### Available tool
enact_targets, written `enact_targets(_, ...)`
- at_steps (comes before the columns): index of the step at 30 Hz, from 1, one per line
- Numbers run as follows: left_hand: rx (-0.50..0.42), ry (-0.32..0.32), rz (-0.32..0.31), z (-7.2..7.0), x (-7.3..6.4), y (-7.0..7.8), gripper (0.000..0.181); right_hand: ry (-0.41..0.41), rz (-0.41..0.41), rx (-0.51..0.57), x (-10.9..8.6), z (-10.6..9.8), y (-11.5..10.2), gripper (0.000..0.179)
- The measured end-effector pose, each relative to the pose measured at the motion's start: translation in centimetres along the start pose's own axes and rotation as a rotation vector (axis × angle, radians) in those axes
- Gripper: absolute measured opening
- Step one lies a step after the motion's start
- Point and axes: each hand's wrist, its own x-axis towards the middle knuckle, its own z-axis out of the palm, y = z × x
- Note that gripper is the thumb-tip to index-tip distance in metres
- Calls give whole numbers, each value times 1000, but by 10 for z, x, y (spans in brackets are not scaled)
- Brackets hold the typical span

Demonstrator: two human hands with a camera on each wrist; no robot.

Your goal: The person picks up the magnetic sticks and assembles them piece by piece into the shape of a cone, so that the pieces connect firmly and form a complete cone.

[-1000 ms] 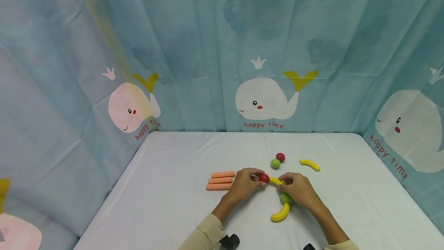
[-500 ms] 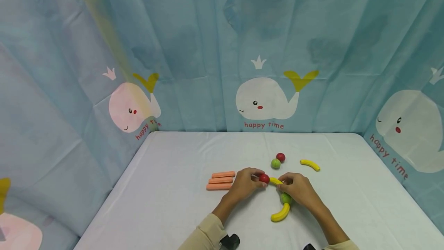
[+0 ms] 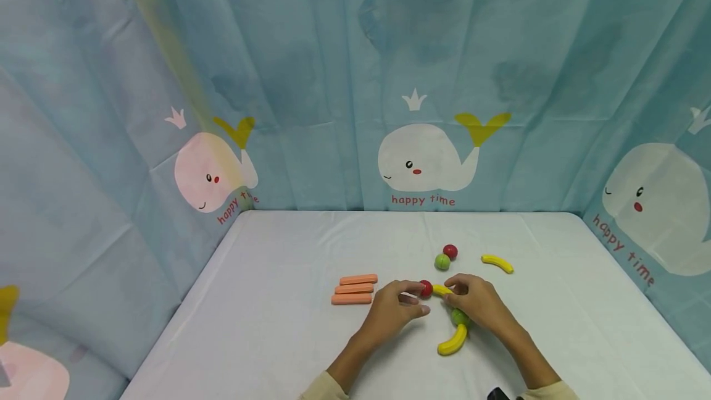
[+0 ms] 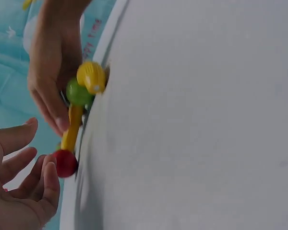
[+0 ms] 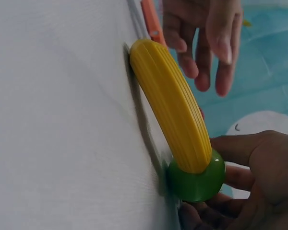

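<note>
A chain of toy pieces lies on the white table: a red ball [image 3: 426, 289], a curved yellow stick [image 3: 441, 289], a green ball [image 3: 460, 317] and another curved yellow stick [image 3: 453, 341] at the near end. My right hand [image 3: 479, 302] pinches the yellow stick between the two balls, its thumb and fingers partly covering it. Beside the red ball is my left hand [image 3: 390, 312], thumb spread away from the fingers. In the left wrist view its fingertips [image 4: 50, 165] are right at the edge of the red ball [image 4: 66, 163], not wrapped round it.
Several orange sticks [image 3: 353, 289] lie in a stack of rows left of my left hand. Behind the chain are a loose green ball [image 3: 442, 262] and a red ball [image 3: 450, 252], with a yellow stick [image 3: 497, 263] farther right. A blue whale-print curtain [image 3: 328, 165] borders the table.
My left hand has let go of the red ball, its thumb drawing away toward the body. The near yellow stick has shifted slightly right. My right hand keeps its pinch.
</note>
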Motion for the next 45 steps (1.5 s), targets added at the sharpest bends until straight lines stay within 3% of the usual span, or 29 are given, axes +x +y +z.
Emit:
enact_targets(6,-80,-53,-5,10,-23,10,38,-32,-130,-12,9,0,-3,36)
enact_targets(15,-20,-80,19,30,-34,4,30,-146,-292,-36,25,2,-11,38)
enact_targets(19,-5,-118,26,37,-33,5,25,-184,-294,-53,30,4,-11,36)
enact_targets(24,68,-145,31,39,-31,8,22,-167,-272,-64,30,4,-12,33)
enact_targets(28,113,-147,41,33,-30,10,20,-134,-243,-64,28,2,-13,30)
enact_targets(34,190,-168,44,9,-27,4,16,-124,-168,-45,22,-6,-8,32)
enact_targets(39,212,-177,37,-7,-25,0,6,-129,-150,-30,17,-12,1,35)
enact_targets(45,207,-155,12,-16,-23,-2,4,-133,-118,-20,8,-19,7,35)
